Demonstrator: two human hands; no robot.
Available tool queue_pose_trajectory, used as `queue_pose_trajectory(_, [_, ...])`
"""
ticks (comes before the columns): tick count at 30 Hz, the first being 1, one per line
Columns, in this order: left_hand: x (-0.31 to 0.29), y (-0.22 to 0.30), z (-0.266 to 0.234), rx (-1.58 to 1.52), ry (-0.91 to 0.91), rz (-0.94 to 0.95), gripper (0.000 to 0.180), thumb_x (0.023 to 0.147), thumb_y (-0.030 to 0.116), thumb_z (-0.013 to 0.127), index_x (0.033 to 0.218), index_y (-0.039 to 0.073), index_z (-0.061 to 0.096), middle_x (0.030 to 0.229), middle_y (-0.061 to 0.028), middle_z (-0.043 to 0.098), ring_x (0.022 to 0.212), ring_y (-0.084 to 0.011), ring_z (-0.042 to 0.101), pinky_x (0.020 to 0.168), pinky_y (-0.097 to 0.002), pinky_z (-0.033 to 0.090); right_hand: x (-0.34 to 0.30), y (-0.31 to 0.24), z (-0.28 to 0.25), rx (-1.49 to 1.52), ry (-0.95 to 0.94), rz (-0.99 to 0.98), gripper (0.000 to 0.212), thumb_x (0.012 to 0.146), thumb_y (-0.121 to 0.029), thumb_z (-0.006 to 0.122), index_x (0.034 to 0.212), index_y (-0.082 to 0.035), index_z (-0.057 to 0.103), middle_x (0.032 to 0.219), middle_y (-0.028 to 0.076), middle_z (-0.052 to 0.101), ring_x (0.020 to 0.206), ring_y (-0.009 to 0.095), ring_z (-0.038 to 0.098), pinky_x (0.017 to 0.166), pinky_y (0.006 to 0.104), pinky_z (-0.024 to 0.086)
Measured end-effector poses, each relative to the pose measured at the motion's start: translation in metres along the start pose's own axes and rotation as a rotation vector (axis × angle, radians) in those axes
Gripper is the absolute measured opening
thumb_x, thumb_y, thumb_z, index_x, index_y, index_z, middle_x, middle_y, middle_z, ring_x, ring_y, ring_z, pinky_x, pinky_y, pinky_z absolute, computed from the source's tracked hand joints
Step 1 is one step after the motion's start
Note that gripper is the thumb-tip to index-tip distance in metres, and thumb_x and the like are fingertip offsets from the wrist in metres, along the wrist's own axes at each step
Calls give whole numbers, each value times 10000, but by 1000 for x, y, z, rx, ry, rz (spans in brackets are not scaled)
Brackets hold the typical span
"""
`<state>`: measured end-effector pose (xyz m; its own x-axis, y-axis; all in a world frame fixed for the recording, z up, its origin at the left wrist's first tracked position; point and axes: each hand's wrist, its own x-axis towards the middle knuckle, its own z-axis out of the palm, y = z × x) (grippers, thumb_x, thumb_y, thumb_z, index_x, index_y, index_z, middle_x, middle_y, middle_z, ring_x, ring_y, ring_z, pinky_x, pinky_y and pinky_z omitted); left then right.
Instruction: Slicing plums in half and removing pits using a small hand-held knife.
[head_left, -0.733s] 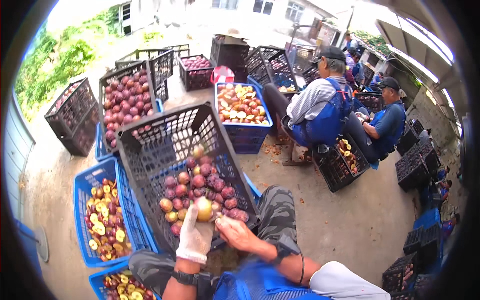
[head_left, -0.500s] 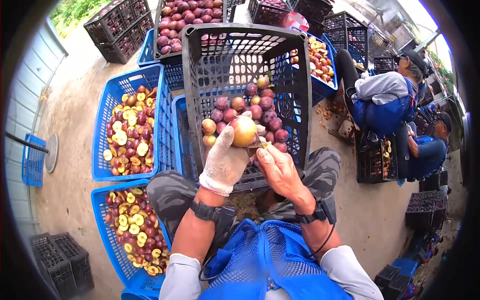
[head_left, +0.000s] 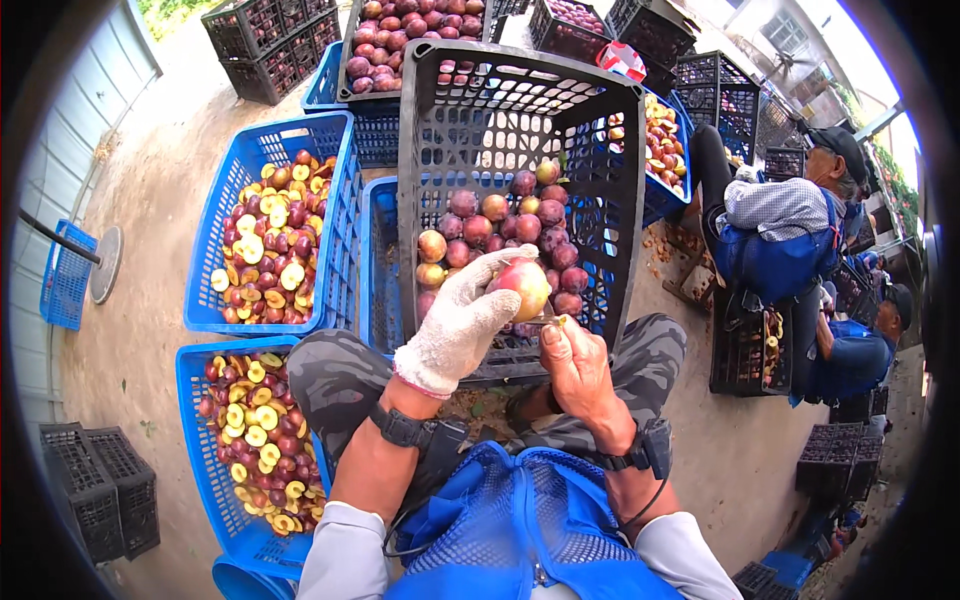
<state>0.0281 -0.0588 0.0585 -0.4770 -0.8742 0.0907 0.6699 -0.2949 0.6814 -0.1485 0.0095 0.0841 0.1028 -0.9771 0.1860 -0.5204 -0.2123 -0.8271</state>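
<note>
My left hand (head_left: 462,325), in a white knit glove, grips a yellow and red plum (head_left: 526,286) above a tilted black crate (head_left: 425,130). Bare, my right hand (head_left: 580,375) is closed on a small knife (head_left: 545,319), whose blade lies against the plum's lower side; most of its handle is hidden in my fingers. Whole plums (head_left: 495,208) are heaped in the lower part of the black crate, behind and around my hands.
Halved plums fill two blue crates, an upper one (head_left: 215,225) and a lower one (head_left: 188,415), on my left. Another blue crate (head_left: 380,260) is partly under the black one. Two co-workers sit at the right, near a black crate (head_left: 740,375). Whole plums (head_left: 400,40) are stacked beyond.
The view has shifted, so the crates appear farther right. In my left hand the plum has turned, showing more red. My right hand and the knife have moved to its lower side.
</note>
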Motion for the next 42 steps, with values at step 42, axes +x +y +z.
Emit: queue_pose_trajectory(42, [16, -10, 10, -440, 204, -75, 481, 1008, 412, 552, 1266, 9, 603, 1149, -119, 675, 983, -280, 669, 771, -389, 532, -6, 2, -42, -59, 326, 37, 197, 944, -190, 743, 967, -2, 689, 648, 27, 527, 618, 79, 440, 552, 305, 415])
